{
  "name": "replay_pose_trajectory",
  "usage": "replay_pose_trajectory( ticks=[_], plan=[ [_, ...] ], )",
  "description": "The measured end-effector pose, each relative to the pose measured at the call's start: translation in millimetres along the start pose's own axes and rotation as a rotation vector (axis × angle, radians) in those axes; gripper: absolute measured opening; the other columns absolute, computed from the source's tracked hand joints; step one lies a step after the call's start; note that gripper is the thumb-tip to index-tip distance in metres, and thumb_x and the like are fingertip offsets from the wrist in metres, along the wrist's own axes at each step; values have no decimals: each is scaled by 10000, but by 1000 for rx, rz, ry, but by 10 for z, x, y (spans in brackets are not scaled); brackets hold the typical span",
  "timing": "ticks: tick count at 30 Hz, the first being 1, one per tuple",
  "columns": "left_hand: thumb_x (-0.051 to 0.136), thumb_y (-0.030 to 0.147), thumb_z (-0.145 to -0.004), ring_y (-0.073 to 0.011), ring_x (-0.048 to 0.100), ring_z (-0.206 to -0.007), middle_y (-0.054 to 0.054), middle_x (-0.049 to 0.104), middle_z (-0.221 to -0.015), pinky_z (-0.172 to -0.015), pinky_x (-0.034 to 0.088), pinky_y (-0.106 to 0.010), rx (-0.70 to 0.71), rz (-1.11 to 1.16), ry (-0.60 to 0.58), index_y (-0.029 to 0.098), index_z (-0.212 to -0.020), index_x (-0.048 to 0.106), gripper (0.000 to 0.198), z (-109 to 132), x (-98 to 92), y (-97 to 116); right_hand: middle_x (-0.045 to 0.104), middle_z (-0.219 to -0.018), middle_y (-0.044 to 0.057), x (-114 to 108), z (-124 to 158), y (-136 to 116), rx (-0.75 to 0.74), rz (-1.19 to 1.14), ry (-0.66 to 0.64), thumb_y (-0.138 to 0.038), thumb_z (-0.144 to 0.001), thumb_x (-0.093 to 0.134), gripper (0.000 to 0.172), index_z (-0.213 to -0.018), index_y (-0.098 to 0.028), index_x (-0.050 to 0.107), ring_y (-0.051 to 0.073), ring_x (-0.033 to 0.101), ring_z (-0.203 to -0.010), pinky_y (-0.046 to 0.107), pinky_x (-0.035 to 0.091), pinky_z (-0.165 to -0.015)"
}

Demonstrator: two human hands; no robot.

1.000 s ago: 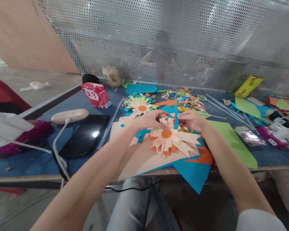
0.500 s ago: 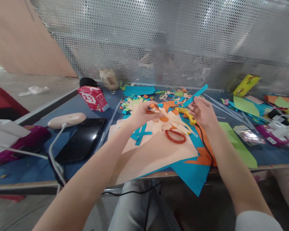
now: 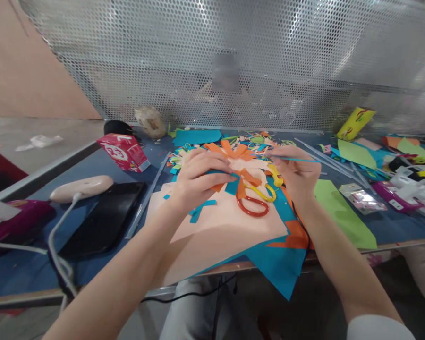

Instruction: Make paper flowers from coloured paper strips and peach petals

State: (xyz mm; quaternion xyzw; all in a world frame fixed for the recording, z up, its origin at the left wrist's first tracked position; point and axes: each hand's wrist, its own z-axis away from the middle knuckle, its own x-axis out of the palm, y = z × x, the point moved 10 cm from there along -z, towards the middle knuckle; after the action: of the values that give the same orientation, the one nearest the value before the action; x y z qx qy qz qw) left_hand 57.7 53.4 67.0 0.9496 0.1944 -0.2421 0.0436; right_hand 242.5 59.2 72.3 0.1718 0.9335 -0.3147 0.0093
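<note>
My left hand (image 3: 201, 179) is closed on the edge of a paper flower (image 3: 238, 151) with orange and pale petals. Pinched between the fingertips of my right hand (image 3: 294, 172) is a thin blue paper strip (image 3: 310, 161), seen nearly edge-on, just right of the flower. Scissors (image 3: 253, 213) with red and yellow handle loops lie below the flower on pale paper sheets (image 3: 219, 245). Partly behind my right hand rests a yellow glue gun (image 3: 276, 177) with a black cord. Short blue strips (image 3: 197, 212) lie by my left wrist.
A pink box (image 3: 123, 153), a black tablet (image 3: 104, 222) and a white device (image 3: 81, 188) stand or lie at left. Paper scraps cover the back, before a perforated metal panel (image 3: 163, 56). Green paper (image 3: 343, 217) and a purple power strip (image 3: 398, 196) lie at right.
The flower has been turned so that its orange petals show. The blue strip in my right hand has swung from pointing up to nearly level. More of the scissors' handles shows.
</note>
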Motion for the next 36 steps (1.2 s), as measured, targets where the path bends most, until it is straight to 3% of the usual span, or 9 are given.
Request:
replay_pose_trajectory(
  ticks=[4, 13, 22, 36],
  plan=[
    [514, 353, -847, -160, 640, -754, 4, 668, -702, -707, 467, -348, 2, -7, 90, 279, -686, 646, 221, -32, -128, 58, 693, -823, 5, 124, 52, -155, -133, 86, -121, -321, -769, 624, 78, -776, -312, 701, 185, 636, -828, 365, 504, -794],
    [572, 249, -819, -158, 655, -763, 4, 690, -768, -694, 479, -328, 112, 44, 140, 266, -753, 641, 97, -37, -173, 170, 710, -910, 13, 206, 147, -423, -451, 28, -207, -135, -800, 585, 225, -943, -274, 690, 156, 654, -812, 313, 532, -718],
    [577, 221, -816, -160, 648, -766, -3, 684, -767, -684, 474, -333, 92, 52, 147, 262, -750, 638, 99, -37, -185, 149, 712, -951, 4, 292, 159, -384, -450, 92, -289, -159, -777, 617, 222, -966, -269, 655, 170, 662, -889, 340, 532, -792],
    [556, 258, -831, -165, 638, -775, -9, 679, -775, -691, 464, -347, 40, 25, 89, 263, -752, 631, 109, -17, -118, 64, 716, -877, 27, 356, 150, -350, -415, 56, -325, -108, -795, 531, 206, -918, -249, 617, 169, 669, -853, 336, 527, -739]
  ],
)
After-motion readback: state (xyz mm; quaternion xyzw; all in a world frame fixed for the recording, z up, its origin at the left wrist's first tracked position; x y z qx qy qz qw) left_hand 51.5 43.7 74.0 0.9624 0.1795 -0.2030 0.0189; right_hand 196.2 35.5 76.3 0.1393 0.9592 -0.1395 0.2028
